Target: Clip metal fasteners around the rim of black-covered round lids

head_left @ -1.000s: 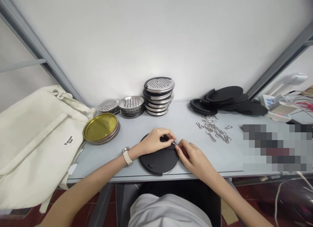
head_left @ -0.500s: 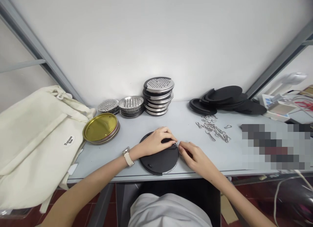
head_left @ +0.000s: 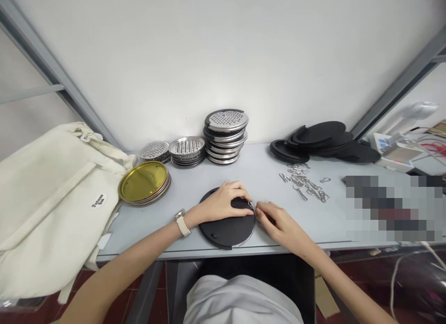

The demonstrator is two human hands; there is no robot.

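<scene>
A black round disc [head_left: 228, 232] with a silver rim lies flat near the table's front edge. My left hand [head_left: 223, 204] lies over its upper part, fingers curled to the right rim and thumb stretched along the top, gripping the disc. At that rim a small silver wire clip [head_left: 251, 205] shows between my two hands. My right hand [head_left: 273, 219] pinches the clip's outer end with thumb and forefinger. Whether the clip passes through the disc cannot be made out, as the fingers cover part of it.
Loose metal clips [head_left: 308, 183] are scattered to the right, before a heap of black covers [head_left: 320, 140]. Behind stand stacks of perforated grater discs [head_left: 188, 149] and a tall stack of black-rimmed ones [head_left: 226, 138]. Gold lids [head_left: 142, 182] and a cream bag [head_left: 55, 198] are left.
My left thumb has slid down and away from the forefinger, leaving more of the clip in view. My right hand has shifted slightly and still pinches at the rim. The disc stays put.
</scene>
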